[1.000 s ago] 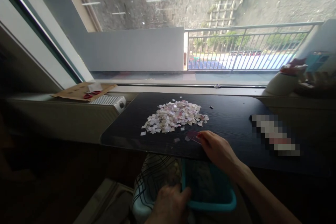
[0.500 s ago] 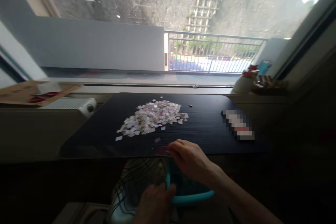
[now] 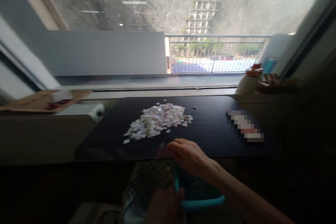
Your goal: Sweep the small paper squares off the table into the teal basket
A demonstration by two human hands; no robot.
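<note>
You're dragging a small pink card (image 3: 163,151) with your right hand (image 3: 189,155), grip pinched on it at the tabletop (image 3: 215,129) near edge, left hand (image 3: 165,205) gripping the teal basket (image 3: 203,201) rim below; scrap pile (image 3: 159,120) looking mostly uncleared.

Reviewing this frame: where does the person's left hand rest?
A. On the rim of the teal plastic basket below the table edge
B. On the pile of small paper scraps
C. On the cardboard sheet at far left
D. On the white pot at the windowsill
A: the left hand grips the rim of the teal plastic basket below the black table, well short of the pile of small paper scraps.
</note>
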